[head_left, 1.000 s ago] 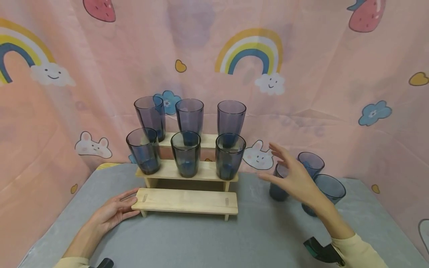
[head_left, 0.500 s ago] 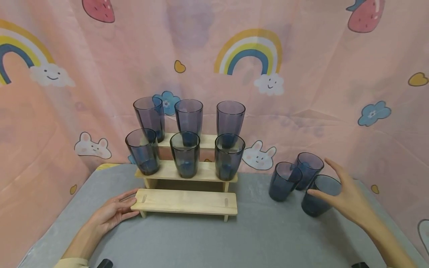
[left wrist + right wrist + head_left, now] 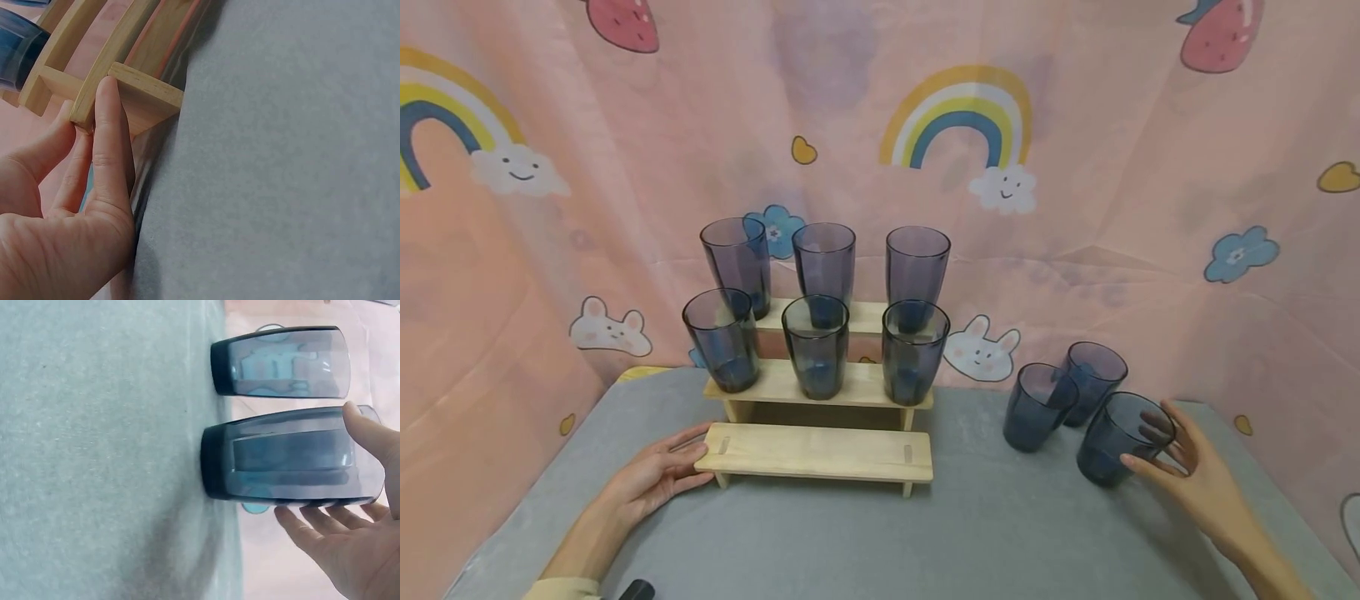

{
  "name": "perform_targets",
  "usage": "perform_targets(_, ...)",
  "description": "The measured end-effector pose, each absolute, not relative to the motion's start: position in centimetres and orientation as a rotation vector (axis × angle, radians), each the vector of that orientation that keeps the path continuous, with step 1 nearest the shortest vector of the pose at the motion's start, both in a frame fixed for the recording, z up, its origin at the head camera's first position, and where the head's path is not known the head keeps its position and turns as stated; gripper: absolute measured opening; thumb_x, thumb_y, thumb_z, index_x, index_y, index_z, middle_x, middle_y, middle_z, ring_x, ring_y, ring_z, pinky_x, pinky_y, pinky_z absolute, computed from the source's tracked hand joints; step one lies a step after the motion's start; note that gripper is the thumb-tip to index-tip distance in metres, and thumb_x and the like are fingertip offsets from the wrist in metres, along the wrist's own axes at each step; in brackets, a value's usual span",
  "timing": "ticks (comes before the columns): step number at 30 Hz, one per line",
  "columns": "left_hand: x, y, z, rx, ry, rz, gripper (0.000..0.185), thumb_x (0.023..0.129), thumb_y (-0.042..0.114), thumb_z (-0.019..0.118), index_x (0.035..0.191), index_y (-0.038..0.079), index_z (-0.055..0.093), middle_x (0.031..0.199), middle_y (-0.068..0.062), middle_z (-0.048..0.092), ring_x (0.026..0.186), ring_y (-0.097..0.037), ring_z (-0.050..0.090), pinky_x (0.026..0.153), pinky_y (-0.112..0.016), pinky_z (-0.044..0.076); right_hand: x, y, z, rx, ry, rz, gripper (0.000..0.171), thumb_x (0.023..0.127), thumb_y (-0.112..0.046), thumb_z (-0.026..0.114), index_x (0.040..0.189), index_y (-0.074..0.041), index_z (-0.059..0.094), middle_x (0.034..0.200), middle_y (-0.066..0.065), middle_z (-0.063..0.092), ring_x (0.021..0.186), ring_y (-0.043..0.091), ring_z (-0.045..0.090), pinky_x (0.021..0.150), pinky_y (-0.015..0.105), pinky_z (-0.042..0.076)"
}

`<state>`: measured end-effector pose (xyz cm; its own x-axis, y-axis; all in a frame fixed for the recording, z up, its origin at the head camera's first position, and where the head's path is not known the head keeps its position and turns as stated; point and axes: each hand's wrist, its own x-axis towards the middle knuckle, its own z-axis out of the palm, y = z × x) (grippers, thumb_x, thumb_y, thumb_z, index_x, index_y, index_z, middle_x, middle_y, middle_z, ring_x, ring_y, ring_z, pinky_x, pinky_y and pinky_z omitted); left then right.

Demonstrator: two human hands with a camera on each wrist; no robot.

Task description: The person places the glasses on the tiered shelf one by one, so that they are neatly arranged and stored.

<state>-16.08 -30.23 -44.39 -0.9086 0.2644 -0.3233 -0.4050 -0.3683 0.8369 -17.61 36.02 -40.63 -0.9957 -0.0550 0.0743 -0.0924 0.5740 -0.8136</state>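
At the left end of a three-step wooden rack (image 3: 820, 452), my left hand (image 3: 651, 477) pinches the lowest board. In the left wrist view, the thumb is on one side of the board (image 3: 115, 59) and the fingers are on the other. My right hand (image 3: 1206, 483) holds the nearest of three blue-tinted drinking glasses (image 3: 1105, 450) on the table at right. The right wrist view has its thumb along one side of this glass (image 3: 287, 456) and the fingers along the opposite side. Its base appears to rest on the cloth.
Two more glasses (image 3: 1036, 412) (image 3: 1093, 375) stand upright just behind and left of the held one. Several glasses (image 3: 816, 350) fill the rack's middle and top steps. A grey cloth (image 3: 985, 533) covers the table, and a pink patterned curtain (image 3: 1112, 208) hangs behind.
My right hand has moved right and down from in front of the loose glasses, then closed around the nearest one. My left hand has stayed on the rack.
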Motion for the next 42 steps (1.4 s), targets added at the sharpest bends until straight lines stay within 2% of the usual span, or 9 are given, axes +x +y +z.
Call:
perform_targets(3, -16.0, -30.2, -44.4, -0.188, 1.457, 2.306, 0.054, 0.101, 0.006, 0.054, 0.15, 0.016, 0.032, 0.114, -0.001, 0.063, 0.104, -0.017, 0.065, 0.09, -0.036, 0.055, -17.6, 36.0, -40.9, 0.085, -2.766, 1.392, 0.095, 0.095, -0.026, 0.067, 0.156, -0.037, -0.005, 0.161, 0.022, 0.01, 0.136, 0.057, 0.019, 0.091, 0.026, 0.053)
perform_targets(6, -16.0, -30.3, -44.4, -0.189, 1.469, 2.302, 0.06, 0.101, 0.007, 0.054, 0.153, 0.012, 0.024, 0.114, 0.0, 0.063, 0.104, -0.017, 0.065, 0.09, -0.036, 0.055, -17.7, 35.7, -41.4, 0.043, -2.781, 1.373, 0.098, 0.094, -0.029, 0.069, 0.156, -0.035, -0.006, 0.158, 0.025, 0.017, 0.134, 0.057, 0.023, 0.096, 0.058, 0.044)
perform_targets(7, -16.1, -30.3, -44.4, -0.193, 1.473, 2.299, 0.059, 0.101, 0.007, 0.055, 0.152, 0.013, 0.026, 0.114, 0.0, 0.062, 0.105, -0.016, 0.065, 0.091, -0.036, 0.055, -17.8, 35.6, -41.5, 0.036, -2.784, 1.356, 0.099, 0.093, -0.03, 0.07, 0.157, -0.034, -0.005, 0.156, 0.026, 0.022, 0.133, 0.058, 0.026, 0.096, 0.059, 0.044)
perform_targets(10, -16.1, -30.3, -44.5, -0.202, 1.487, 2.29, 0.058, 0.101, 0.007, 0.055, 0.151, 0.013, 0.027, 0.114, 0.002, 0.061, 0.105, -0.016, 0.064, 0.092, -0.036, 0.054, -17.8, 35.3, -42.1, 0.028, -2.76, 1.341, 0.099, 0.092, -0.029, 0.072, 0.158, -0.031, -0.002, 0.152, 0.031, 0.028, 0.128, 0.06, 0.032, 0.091, 0.03, 0.053)
perform_targets(13, -16.2, -30.3, -44.6, -0.191, 1.491, 2.286, 0.067, 0.101, 0.008, 0.055, 0.155, 0.01, 0.016, 0.114, 0.003, 0.06, 0.106, -0.016, 0.064, 0.092, -0.037, 0.054, -17.8, 35.2, -42.6, 0.032, -2.723, 1.295, 0.096, 0.091, -0.028, 0.073, 0.159, -0.027, 0.006, 0.148, 0.031, 0.035, 0.122, 0.061, 0.039, 0.072, 0.004, 0.044)
perform_targets(16, -16.3, -30.3, -44.6, -0.195, 1.504, 2.286, 0.074, 0.101, 0.007, 0.054, 0.157, 0.005, 0.006, 0.114, 0.003, 0.06, 0.105, -0.016, 0.064, 0.091, -0.037, 0.055, -17.7, 35.3, -42.9, 0.009, -2.69, 1.245, 0.093, 0.089, -0.029, 0.076, 0.159, -0.025, 0.014, 0.145, 0.016, 0.046, 0.122, 0.053, 0.047, 0.071, 0.002, 0.041)
perform_targets(19, -16.3, -30.2, -44.6, -0.202, 1.517, 2.285, 0.074, 0.101, 0.008, 0.055, 0.157, 0.005, 0.006, 0.114, 0.003, 0.059, 0.104, -0.016, 0.064, 0.09, -0.036, 0.055, -17.4, 35.4, -43.1, -0.029, -2.66, 1.199, 0.09, 0.086, -0.029, 0.079, 0.157, -0.025, 0.023, 0.137, -0.01, 0.053, 0.12, 0.015, 0.056, 0.072, 0.002, 0.04)
perform_targets(23, -16.4, -30.2, -44.5, -0.199, 1.522, 2.278, 0.076, 0.101, 0.007, 0.054, 0.157, 0.004, 0.003, 0.115, 0.004, 0.058, 0.105, -0.016, 0.064, 0.091, -0.037, 0.055, -16.9, 35.2, -43.0, -0.063, -2.62, 1.203, 0.087, 0.084, -0.028, 0.08, 0.155, -0.027, 0.029, 0.129, -0.027, 0.052, 0.103, -0.017, 0.042, 0.082, 0.005, 0.042)
perform_targets(42, -16.4, -30.2, -44.6, -0.197, 1.527, 2.27, 0.074, 0.101, 0.007, 0.055, 0.157, 0.005, 0.007, 0.124, -0.002, 0.049, 0.107, -0.019, 0.063, 0.092, -0.039, 0.054, -14.1, 30.0, -40.1, 0.249, -2.274, 1.702, 0.086, 0.077, 0.013, 0.077, 0.15, -0.011, 0.038, 0.127, -0.013, 0.06, 0.109, -0.002, 0.06, 0.08, 0.016, 0.054)
